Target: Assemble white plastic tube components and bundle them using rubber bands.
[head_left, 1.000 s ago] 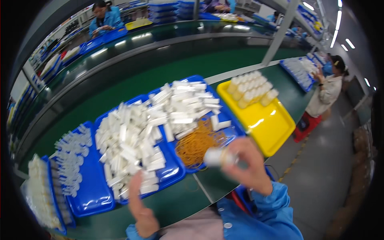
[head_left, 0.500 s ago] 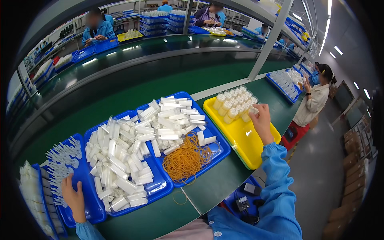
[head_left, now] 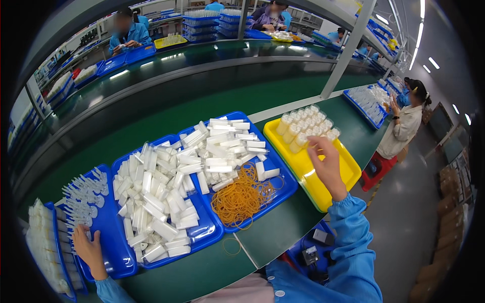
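My left hand (head_left: 90,251) reaches into the left blue tray, its fingers and thumb apart at the near side of upright clear plastic stemmed parts (head_left: 81,199). Whether a fingertip touches one of them is hard to make out. Over the yellow tray (head_left: 328,189) hovers my right hand (head_left: 326,164), thumb and fingers parted, nothing seen between them. Just beyond those fingers stands a block of clear round containers with pale contents (head_left: 305,123), grouped in rows at the tray's far end. Part of the nearest row is hidden behind the hand.
Two blue trays between my hands hold piled white pieces in clear sleeves (head_left: 156,197) and orange rubber bands (head_left: 240,199). One loose band (head_left: 231,246) lies on the green table. Filled stacked trays (head_left: 48,242) stand far left. A metal post (head_left: 348,55) rises behind. Co-workers sit across and to the right.
My right hand has drawn back toward me from the containers, and its fingers have parted. My left hand has shifted slightly left and down by the clear parts. The view has tilted a little.
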A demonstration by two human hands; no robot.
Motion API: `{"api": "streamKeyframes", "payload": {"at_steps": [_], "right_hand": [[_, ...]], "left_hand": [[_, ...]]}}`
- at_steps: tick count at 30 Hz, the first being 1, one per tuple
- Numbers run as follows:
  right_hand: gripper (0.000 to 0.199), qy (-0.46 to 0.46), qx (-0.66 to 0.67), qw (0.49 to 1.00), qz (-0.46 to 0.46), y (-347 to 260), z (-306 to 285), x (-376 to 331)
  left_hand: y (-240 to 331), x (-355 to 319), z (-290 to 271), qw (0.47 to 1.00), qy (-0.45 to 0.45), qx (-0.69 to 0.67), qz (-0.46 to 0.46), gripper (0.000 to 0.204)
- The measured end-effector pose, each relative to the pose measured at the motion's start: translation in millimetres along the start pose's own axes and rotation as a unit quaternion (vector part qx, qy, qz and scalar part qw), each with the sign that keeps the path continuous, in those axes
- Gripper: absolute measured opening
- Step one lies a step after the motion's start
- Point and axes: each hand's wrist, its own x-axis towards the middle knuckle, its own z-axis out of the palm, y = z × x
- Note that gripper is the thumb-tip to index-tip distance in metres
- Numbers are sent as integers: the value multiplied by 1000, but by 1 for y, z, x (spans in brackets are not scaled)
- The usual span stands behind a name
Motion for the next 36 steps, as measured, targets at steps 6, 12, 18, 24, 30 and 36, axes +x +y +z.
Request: {"api": "streamKeyframes", "payload": {"at_steps": [6,12,18,24,30,36], "right_hand": [[29,-189,-86,972,-111,-18,60,-11],[33,-181,-188,961,-89,-30,71,-21],[27,-201,227,934,189,-89,35,-28],[19,-390,395,795,245,-138,22,-49],[17,-397,452,780,171,-147,38,-62],[15,-433,422,785,138,-137,43,-61]], "left_hand": [[-6,-2,-5,998,12,53,-29,31],[3,-8,-27,992,45,-107,-52,18],[98,-29,-77,808,7,-551,-209,10],[175,-63,-99,625,-224,-742,-94,25],[221,-60,-101,625,-345,-697,68,19],[225,-54,-103,634,-374,-671,87,18]]}}
